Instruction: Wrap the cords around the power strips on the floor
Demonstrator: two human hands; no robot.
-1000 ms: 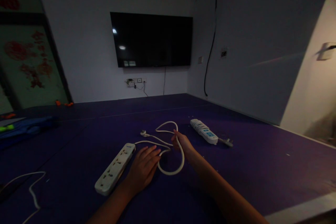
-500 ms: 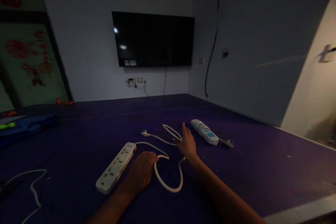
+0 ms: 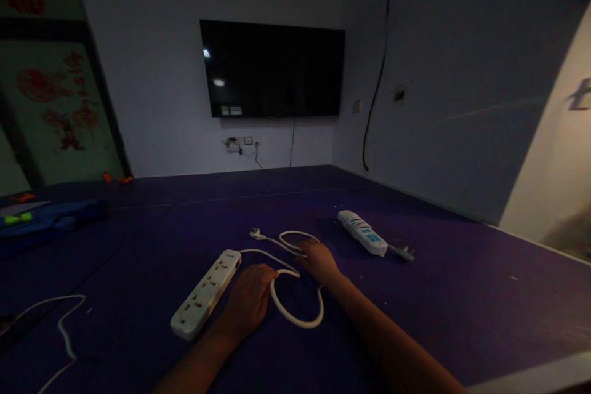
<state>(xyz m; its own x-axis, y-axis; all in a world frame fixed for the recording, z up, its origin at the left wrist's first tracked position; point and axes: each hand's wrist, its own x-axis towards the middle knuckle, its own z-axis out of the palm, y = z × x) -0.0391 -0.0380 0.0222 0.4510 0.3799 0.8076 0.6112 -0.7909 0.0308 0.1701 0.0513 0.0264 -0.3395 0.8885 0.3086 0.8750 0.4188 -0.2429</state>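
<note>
A white power strip (image 3: 206,293) lies at an angle on the purple surface, left of my left hand (image 3: 252,295). Its white cord (image 3: 302,324) runs out from the far end and loops between my hands. My left hand is closed, the fingertips pinching the cord at the left of the near loop. My right hand (image 3: 318,260) is curled over the cord on the right, where a second loop passes under its fingers. The cord's plug (image 3: 255,234) rests beyond both hands. Farther right lies a second white power strip (image 3: 362,233) with its cord wound around it.
The broad purple surface (image 3: 258,191) reaches to the walls. A thin white cable (image 3: 64,335) lies at the near left, blue cloth (image 3: 64,218) at the far left. A television (image 3: 277,71) hangs on the wall, and a black cable (image 3: 376,92) dangles at the right.
My right hand has come down and its raised fingers have curled onto the cord. The far cord loop has shifted left and lies lower. My left hand has barely moved.
</note>
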